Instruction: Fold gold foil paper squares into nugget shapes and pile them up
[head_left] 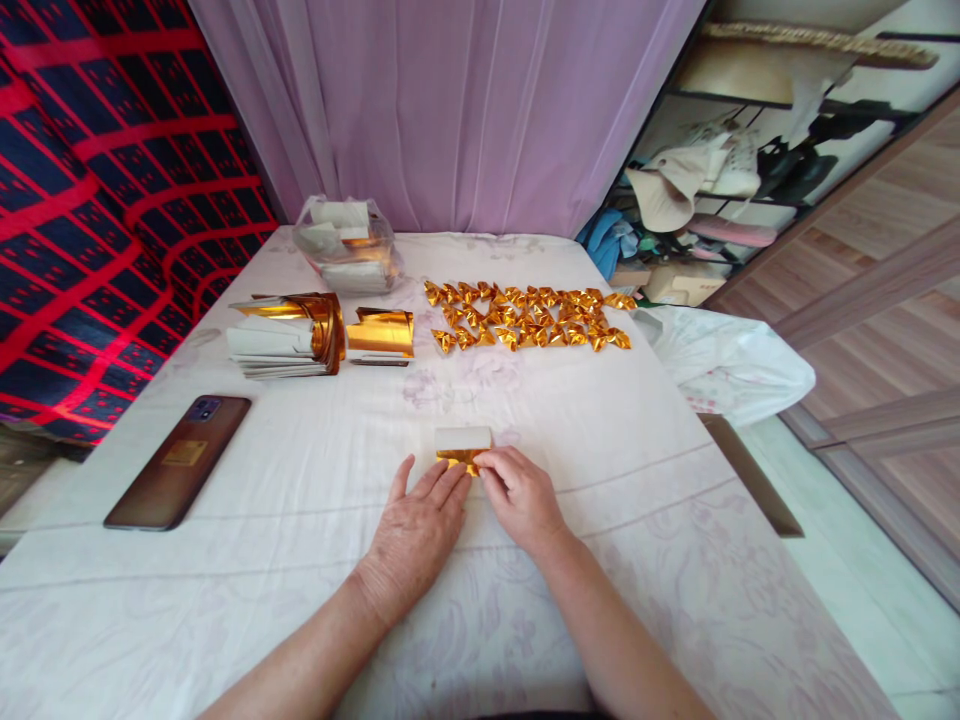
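A small sheet of gold foil paper (463, 440) lies on the table in front of me, its pale back curled up along the far edge and a gold strip showing on the near side. Flat on the near edge rests my left hand (420, 515), fingers stretched out and thumb apart. My right hand (523, 497) pinches the sheet's near right corner between thumb and forefinger. Beyond them, several folded gold foil pieces (536, 317) sit in three rows. To their left are a small stack of gold sheets (381, 335) and a larger curled stack (289, 338).
A clear plastic bag (346, 245) of more sheets stands at the table's back left. A brown phone (178, 462) lies face down at the left. One white plastic bag (731, 365) hangs by the right edge, near a shoe shelf (720, 190). The patterned cloth (300, 610) covers the table.
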